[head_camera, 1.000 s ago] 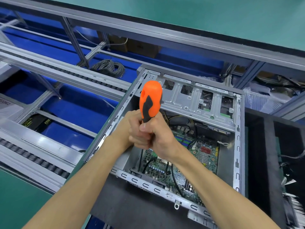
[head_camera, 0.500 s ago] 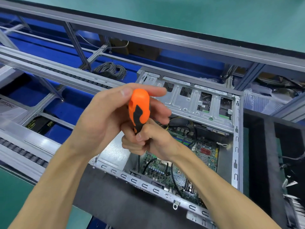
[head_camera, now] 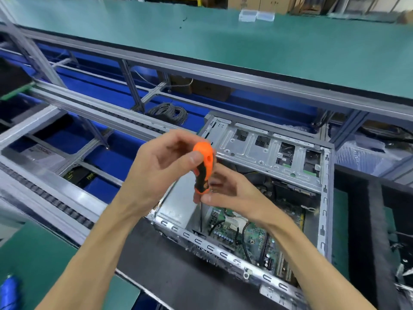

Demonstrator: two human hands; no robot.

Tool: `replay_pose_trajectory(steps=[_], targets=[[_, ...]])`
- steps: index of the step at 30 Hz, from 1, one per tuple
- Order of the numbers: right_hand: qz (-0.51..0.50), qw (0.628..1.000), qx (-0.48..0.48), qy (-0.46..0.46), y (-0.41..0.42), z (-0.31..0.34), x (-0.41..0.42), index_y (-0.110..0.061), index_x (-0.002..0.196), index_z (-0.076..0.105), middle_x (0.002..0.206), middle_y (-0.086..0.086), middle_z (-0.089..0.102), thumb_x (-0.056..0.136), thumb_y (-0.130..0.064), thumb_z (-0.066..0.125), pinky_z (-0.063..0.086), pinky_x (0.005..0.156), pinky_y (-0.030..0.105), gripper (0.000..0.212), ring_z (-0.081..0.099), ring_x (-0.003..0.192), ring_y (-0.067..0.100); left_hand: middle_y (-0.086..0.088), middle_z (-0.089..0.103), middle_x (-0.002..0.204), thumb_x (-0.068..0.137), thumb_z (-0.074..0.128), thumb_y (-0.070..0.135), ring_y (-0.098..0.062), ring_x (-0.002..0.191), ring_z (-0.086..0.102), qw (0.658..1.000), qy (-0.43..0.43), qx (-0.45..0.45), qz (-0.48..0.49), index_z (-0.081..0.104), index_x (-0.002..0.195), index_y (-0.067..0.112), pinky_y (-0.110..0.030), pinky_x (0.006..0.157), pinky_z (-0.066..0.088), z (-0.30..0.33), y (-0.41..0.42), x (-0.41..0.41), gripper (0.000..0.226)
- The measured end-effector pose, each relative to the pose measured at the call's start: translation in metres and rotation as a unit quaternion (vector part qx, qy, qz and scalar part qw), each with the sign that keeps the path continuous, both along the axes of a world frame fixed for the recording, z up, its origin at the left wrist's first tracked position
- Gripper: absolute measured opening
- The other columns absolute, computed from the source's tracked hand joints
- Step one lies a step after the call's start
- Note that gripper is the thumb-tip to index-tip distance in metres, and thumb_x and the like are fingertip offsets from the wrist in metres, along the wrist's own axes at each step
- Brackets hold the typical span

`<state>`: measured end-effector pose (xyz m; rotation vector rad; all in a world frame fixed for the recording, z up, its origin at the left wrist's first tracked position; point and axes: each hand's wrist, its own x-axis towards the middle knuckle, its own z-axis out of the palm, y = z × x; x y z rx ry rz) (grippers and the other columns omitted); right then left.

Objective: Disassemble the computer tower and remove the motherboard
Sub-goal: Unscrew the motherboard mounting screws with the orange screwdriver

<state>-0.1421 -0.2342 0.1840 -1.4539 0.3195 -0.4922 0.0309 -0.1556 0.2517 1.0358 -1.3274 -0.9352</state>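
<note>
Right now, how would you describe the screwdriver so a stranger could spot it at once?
Find the open metal computer case lying on the black mat. Above its near-left corner, two hands meet around the screwdriver. It is the only bright orange thing there, with a black grip and a thin shaft pointing down into the case.

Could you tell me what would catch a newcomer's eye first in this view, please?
Most striking is the orange-and-black screwdriver at centre, its shaft pointing down into the open computer case. The left hand pinches its top and the right hand holds its base. Below them lies the green motherboard, crossed by black cables.
</note>
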Motion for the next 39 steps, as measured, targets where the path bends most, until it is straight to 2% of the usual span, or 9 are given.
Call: replay_pose_trajectory(steps=[4, 8, 12, 15, 18, 23, 29, 34, 39], targets=[[-0.094, 0.995, -0.003, -0.027, 0.017, -0.002, 0.006, -0.018, 0.111, 0.059, 0.101, 0.012, 0.068, 0.085, -0.014, 0.077, 0.051, 0.101, 0.050, 0.031, 0.066, 0.101, 0.045, -0.015, 0.064, 0.094, 0.085, 0.070, 0.025, -0.027, 0.086, 0.063, 0.998, -0.016, -0.016, 0.051, 0.063, 0.099, 0.014, -0.033, 0.072, 0.055, 0.004, 0.004, 0.000, 0.020], [-0.164, 0.980, -0.105, 0.049, 0.028, -0.012, 0.009, -0.016, 0.099, 0.062, 0.087, -0.003, 0.070, 0.084, -0.020, 0.081, 0.055, 0.086, 0.031, 0.025, 0.068, 0.083, 0.016, -0.002, 0.061, 0.093, 0.089, 0.065, 0.020, -0.014, 0.084, 0.059, 0.996, -0.082, -0.030, 0.014, 0.065, 0.113, 0.012, -0.023, 0.072, 0.052, 0.007, 0.004, -0.013, 0.026], [-0.204, 0.871, -0.385, 0.227, 0.032, -0.022, 0.005, -0.020, 0.069, 0.047, 0.057, -0.004, 0.046, 0.093, -0.055, 0.061, 0.046, 0.059, 0.038, 0.045, 0.043, 0.055, 0.015, 0.006, 0.063, 0.090, 0.084, 0.073, 0.025, -0.016, 0.080, 0.060, 0.991, -0.106, -0.060, 0.057, 0.064, 0.099, 0.021, -0.029, 0.073, 0.052, 0.003, 0.005, -0.018, 0.019], [-0.153, 0.824, -0.488, 0.243, 0.035, -0.018, 0.007, -0.024, 0.062, 0.034, 0.051, -0.006, 0.032, 0.103, -0.045, 0.047, 0.042, 0.053, 0.042, 0.049, 0.033, 0.053, 0.022, 0.013, 0.054, 0.077, 0.079, 0.077, 0.028, -0.013, 0.068, 0.052, 0.982, -0.115, -0.080, 0.124, 0.050, 0.088, 0.026, -0.029, 0.064, 0.050, 0.000, 0.005, -0.018, 0.029], [-0.106, 0.806, -0.520, 0.260, 0.034, -0.012, 0.011, -0.022, 0.067, 0.037, 0.054, -0.008, 0.031, 0.107, -0.038, 0.041, 0.038, 0.054, 0.040, 0.044, 0.034, 0.055, 0.024, 0.005, 0.062, 0.097, 0.086, 0.070, 0.026, -0.027, 0.080, 0.063, 0.993, -0.084, -0.053, 0.069, 0.048, 0.101, 0.017, -0.037, 0.060, 0.055, 0.002, 0.007, -0.022, 0.028], [-0.064, 0.790, -0.539, 0.284, 0.033, -0.005, 0.012, -0.027, 0.062, 0.025, 0.056, -0.006, 0.034, 0.108, -0.036, 0.035, 0.042, 0.057, 0.041, 0.048, 0.040, 0.056, 0.029, -0.012, 0.063, 0.127, 0.099, 0.038, 0.011, -0.034, 0.121, 0.058, 0.996, -0.056, -0.018, -0.061, 0.046, 0.139, 0.007, -0.043, 0.099, 0.050, 0.005, 0.018, -0.016, 0.041], [-0.091, 0.769, -0.548, 0.316, 0.033, -0.003, 0.013, -0.015, 0.066, 0.045, 0.060, 0.003, 0.050, 0.104, -0.037, 0.037, 0.035, 0.056, 0.038, 0.045, 0.047, 0.058, 0.032, -0.003, 0.073, 0.100, 0.091, 0.068, 0.021, -0.025, 0.094, 0.072, 0.989, -0.129, -0.051, 0.052, 0.061, 0.112, 0.008, -0.043, 0.081, 0.060, 0.006, 0.020, -0.011, 0.026], [-0.073, 0.777, -0.543, 0.312, 0.046, -0.002, 0.024, -0.015, 0.076, 0.045, 0.062, 0.005, 0.047, 0.106, -0.036, 0.035, 0.045, 0.057, 0.041, 0.038, 0.045, 0.058, 0.031, 0.000, 0.047, 0.075, 0.083, 0.072, 0.043, -0.028, 0.064, 0.059, 0.953, -0.204, -0.088, 0.207, 0.039, 0.089, 0.019, -0.041, 0.057, 0.053, 0.001, 0.018, -0.013, 0.041], [-0.076, 0.772, -0.524, 0.352, 0.036, -0.001, 0.023, -0.015, 0.071, 0.042, 0.067, 0.008, 0.051, 0.105, -0.036, 0.035, 0.044, 0.062, 0.042, 0.040, 0.051, 0.064, 0.036, -0.001, 0.057, 0.132, 0.096, 0.047, 0.013, -0.022, 0.127, 0.053, 0.995, -0.098, 0.004, -0.036, 0.041, 0.140, 0.019, -0.044, 0.103, 0.046, 0.000, 0.026, -0.011, 0.045]])
